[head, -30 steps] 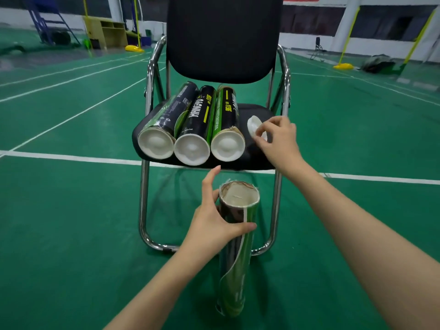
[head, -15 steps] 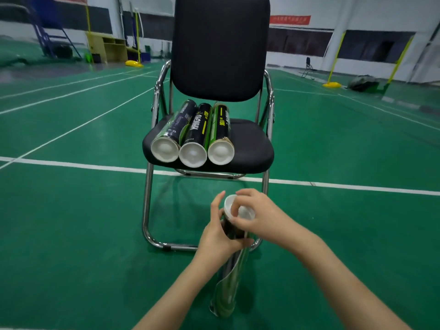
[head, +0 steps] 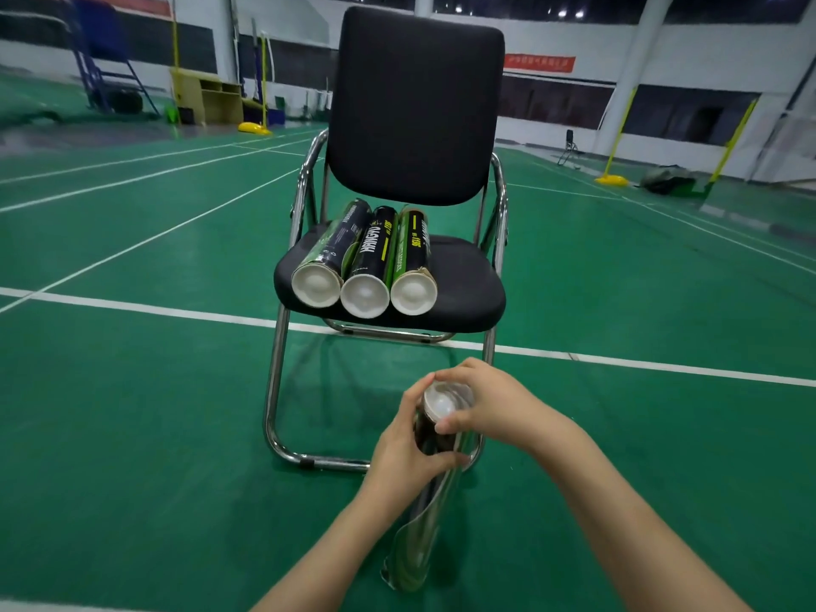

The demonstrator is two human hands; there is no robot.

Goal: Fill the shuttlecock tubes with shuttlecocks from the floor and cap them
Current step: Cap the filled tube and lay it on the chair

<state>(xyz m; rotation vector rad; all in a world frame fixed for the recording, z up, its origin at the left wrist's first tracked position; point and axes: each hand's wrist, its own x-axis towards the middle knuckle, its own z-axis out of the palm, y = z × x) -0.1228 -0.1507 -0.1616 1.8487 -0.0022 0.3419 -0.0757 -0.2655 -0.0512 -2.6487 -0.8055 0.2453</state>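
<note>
A shiny green shuttlecock tube [head: 424,532] stands upright on the floor in front of me. My left hand [head: 404,443] grips its upper part from the left. My right hand [head: 490,406] presses a white cap [head: 441,401] onto the tube's top, fingers curled around the rim. Three capped tubes [head: 366,262] lie side by side on the seat of a black chair [head: 463,284], their white caps facing me. No loose shuttlecocks show on the floor.
The chair's chrome legs [head: 276,390] stand just beyond the tube. Green court floor with white lines [head: 132,304] spreads all around. Yellow net posts [head: 611,176], a wooden cabinet [head: 205,97] and a blue frame are far behind.
My right hand took the white cap off the chair seat and brought it down onto the tube's open top. My left hand kept its hold on the tube.
</note>
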